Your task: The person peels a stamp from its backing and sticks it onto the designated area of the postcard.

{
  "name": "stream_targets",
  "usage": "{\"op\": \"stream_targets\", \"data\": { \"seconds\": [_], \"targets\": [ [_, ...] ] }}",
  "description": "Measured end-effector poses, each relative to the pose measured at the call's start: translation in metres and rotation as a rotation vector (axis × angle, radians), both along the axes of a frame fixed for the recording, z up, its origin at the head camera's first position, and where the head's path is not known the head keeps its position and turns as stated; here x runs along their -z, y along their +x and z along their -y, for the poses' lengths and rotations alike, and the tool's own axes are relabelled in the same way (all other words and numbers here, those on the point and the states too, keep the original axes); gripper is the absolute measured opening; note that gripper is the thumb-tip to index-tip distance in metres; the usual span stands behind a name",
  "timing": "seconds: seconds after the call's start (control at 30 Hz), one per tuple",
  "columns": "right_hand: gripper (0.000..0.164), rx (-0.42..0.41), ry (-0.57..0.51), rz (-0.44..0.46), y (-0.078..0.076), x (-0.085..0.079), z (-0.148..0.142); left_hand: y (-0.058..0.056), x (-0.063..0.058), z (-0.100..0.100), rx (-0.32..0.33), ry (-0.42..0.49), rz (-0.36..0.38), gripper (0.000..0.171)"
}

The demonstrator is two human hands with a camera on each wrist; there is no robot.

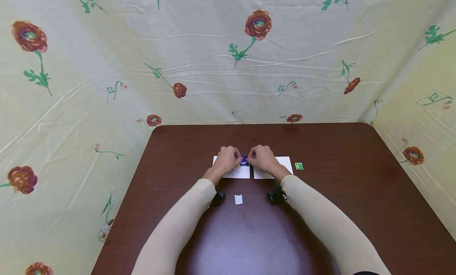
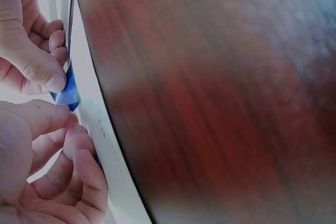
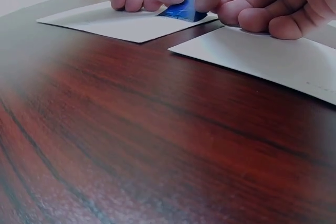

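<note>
Both hands meet over two white cards laid side by side on the table. A small, thin, glossy blue piece (image 1: pixel 244 161) (image 3: pixel 181 13) lies between the fingertips, low over the right part of the left white card (image 1: pixel 238 173). My left hand (image 1: pixel 228 160) pinches its left side between thumb and fingers. At the opposite edge, my right hand (image 1: pixel 263 159) pinches it too, its other fingers curled down by the right white card (image 3: pixel 262 56). In the left wrist view the blue piece (image 2: pixel 67 95) shows between the two thumbs, partly covered.
To the right of the cards lies a small green square with a white border (image 1: pixel 299 166). Nearer the body, a small white paper piece (image 1: pixel 238 199) sits on the dark brown table (image 1: pixel 331 160). Flowered cloth (image 1: pixel 199 37) hangs behind and along the sides.
</note>
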State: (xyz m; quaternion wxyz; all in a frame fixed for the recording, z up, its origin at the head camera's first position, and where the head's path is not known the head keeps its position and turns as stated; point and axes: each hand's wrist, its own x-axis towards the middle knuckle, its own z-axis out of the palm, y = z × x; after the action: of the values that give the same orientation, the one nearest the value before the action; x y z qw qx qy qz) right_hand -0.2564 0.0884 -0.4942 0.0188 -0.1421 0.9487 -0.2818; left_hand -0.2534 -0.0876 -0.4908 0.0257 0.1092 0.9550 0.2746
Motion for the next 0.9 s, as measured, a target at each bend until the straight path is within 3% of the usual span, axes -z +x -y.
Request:
{"op": "stream_targets", "data": {
  "seconds": [0.37, 0.9],
  "targets": [
    [0.015, -0.007, 0.032, -0.034, 0.0007, 0.0017, 0.0021, -0.0001, 0.0029, -0.0014, -0.007, -0.024, -0.008, 0.017],
    [0.018, 0.030, 0.048, 0.008, 0.0022, 0.0011, 0.0048, 0.0010, 0.0036, -0.0048, -0.044, -0.055, 0.000, 0.013]
  ]
}}
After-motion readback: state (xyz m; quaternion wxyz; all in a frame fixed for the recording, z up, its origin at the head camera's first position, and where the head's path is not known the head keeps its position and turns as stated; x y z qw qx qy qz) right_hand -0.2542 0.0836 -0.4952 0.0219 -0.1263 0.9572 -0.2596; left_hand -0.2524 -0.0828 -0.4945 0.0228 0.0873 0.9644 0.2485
